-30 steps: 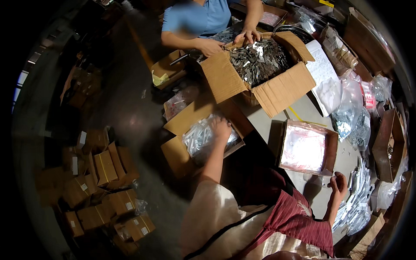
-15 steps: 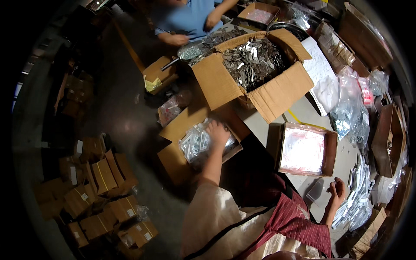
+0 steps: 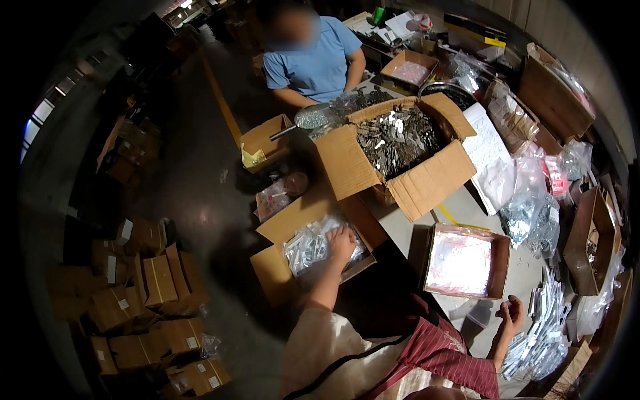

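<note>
My left hand (image 3: pixel 343 245) is inside an open cardboard box (image 3: pixel 272 277) of clear plastic packets holding silvery metal pieces (image 3: pixel 308 245). Its fingers curl down against the packets, and what they grip, if anything, is hidden. Over the table at the right, my right hand (image 3: pixel 511 313) has loosely bent fingers, apart from the thumb, with nothing seen in them. Beside it lies a pile of silvery metal strips (image 3: pixel 537 333). A shallow carton (image 3: pixel 503 267) of clear plastic bags (image 3: pixel 461 260) stands just beyond that hand.
A large open carton (image 3: pixel 427 189) of dark metal pieces (image 3: pixel 400 141) stands on the table ahead. Across from me sits a person in a blue shirt (image 3: pixel 313 63), near a metal scoop (image 3: pixel 310 120). Several cartons (image 3: pixel 160 273) are stacked on the floor at left.
The view has tilted up, showing more of the person opposite. My left hand stays in the box, its fingers more curled. My right hand remains beside the strips.
</note>
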The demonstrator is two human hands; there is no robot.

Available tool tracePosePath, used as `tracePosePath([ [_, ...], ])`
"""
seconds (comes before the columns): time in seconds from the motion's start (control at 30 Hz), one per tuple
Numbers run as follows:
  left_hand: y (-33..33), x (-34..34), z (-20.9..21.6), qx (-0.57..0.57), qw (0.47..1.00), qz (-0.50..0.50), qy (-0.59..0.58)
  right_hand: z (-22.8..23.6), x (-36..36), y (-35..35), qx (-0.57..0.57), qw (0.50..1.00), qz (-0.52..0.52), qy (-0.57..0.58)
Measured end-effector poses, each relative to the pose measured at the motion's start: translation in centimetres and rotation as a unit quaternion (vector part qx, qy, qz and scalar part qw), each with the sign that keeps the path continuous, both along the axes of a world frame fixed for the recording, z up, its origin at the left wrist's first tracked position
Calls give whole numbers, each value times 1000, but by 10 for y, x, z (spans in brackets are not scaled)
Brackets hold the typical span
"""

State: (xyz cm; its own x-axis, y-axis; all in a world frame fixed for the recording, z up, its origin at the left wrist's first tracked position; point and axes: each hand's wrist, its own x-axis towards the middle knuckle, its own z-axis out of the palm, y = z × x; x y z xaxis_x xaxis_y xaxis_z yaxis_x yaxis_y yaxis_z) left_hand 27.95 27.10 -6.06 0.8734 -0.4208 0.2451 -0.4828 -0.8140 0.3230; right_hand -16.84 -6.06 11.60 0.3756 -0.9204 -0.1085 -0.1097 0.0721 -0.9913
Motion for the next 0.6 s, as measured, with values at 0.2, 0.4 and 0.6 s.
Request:
tracePosePath([
  [0.2,41,51,38,-475,858,146,131,-7,2,-9,4,1000,18,-25],
  [0.4,17,151,192,-668,731,76,115,-8,6,-15,1,1000,-4,-30],
  [0.6,-63,249,274,-513,832,-28,208,-13,18,-28,-1,999,-14,-39],
])
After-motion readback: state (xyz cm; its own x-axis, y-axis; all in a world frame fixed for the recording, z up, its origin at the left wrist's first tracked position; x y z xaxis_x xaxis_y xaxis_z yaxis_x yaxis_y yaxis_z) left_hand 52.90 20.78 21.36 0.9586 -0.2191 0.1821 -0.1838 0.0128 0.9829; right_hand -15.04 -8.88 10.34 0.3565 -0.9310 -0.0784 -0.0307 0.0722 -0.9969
